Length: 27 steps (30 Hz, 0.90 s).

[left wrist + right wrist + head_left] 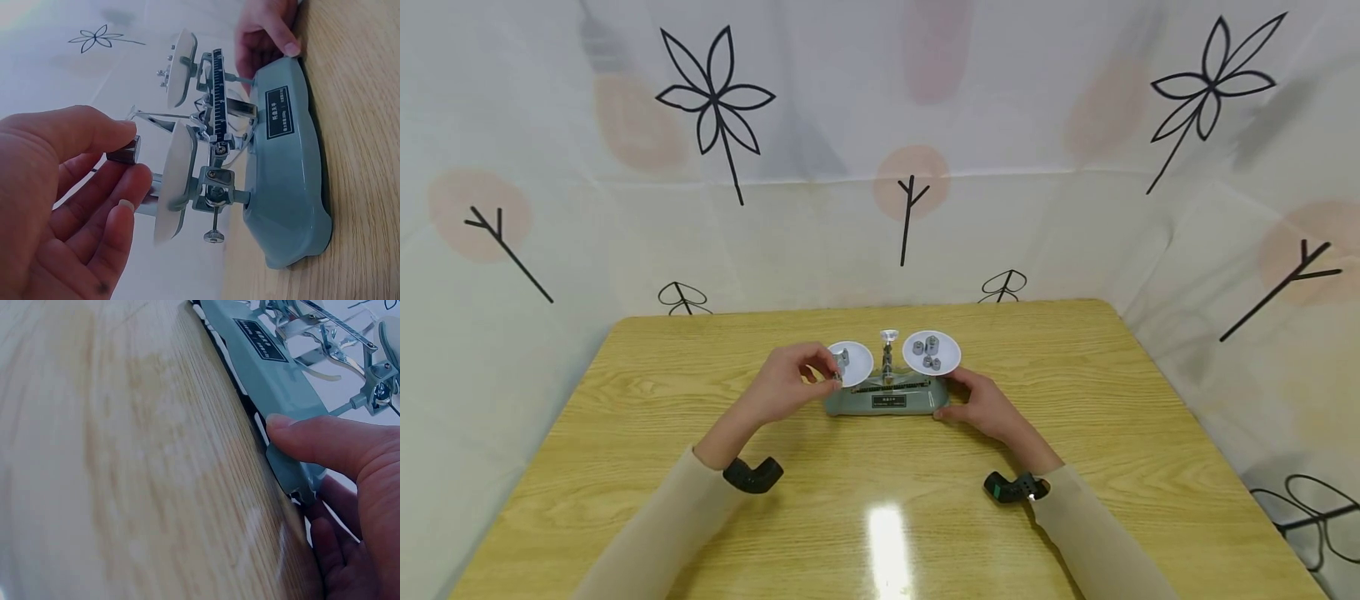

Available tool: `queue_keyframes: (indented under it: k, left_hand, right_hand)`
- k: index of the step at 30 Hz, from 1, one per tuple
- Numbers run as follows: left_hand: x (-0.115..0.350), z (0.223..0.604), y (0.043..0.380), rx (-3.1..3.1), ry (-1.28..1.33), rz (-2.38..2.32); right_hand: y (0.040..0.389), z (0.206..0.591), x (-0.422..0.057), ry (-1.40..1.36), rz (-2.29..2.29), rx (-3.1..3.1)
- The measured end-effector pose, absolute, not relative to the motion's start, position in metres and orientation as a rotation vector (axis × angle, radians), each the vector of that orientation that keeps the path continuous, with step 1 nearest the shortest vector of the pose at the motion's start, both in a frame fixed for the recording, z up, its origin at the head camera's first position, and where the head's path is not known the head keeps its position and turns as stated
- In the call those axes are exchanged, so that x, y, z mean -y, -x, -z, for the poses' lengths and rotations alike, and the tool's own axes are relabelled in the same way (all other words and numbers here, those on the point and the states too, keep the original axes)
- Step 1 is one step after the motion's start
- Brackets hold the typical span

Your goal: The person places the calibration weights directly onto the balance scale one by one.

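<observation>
A balance scale with a grey-green base [850,404] stands on the table. My left hand [786,387] is at its left pan [861,365], pinching a small metal weight [125,152] between thumb and fingertip. More metal pieces [844,357] sit on that white pan, partly hidden by the fingers. On the right pan [952,352] stand several metal weights [932,343] of different sizes. My right hand [988,408] grips the right end of the base, thumb on the front [284,428] and the other fingers behind.
The scale stands toward the back of the wooden table [880,467]. A pale cloth [820,242] with plant drawings hangs behind and along both sides. Each wrist wears a black strapped device [754,475].
</observation>
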<state>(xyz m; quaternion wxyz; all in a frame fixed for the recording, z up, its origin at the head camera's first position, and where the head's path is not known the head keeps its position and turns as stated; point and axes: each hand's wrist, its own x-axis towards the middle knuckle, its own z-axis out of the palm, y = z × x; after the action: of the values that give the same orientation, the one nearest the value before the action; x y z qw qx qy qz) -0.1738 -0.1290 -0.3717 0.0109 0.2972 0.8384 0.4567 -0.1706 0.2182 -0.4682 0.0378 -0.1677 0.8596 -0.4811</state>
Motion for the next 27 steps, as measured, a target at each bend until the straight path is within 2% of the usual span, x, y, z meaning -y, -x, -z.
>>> queue_keyframes:
  k: [27]
  left_hand:
    - [0.119,0.38,0.183,-2.797,-0.771,-1.278]
  right_hand:
    - [0.17,0.469,-0.218,0.518,1.473,-2.645]
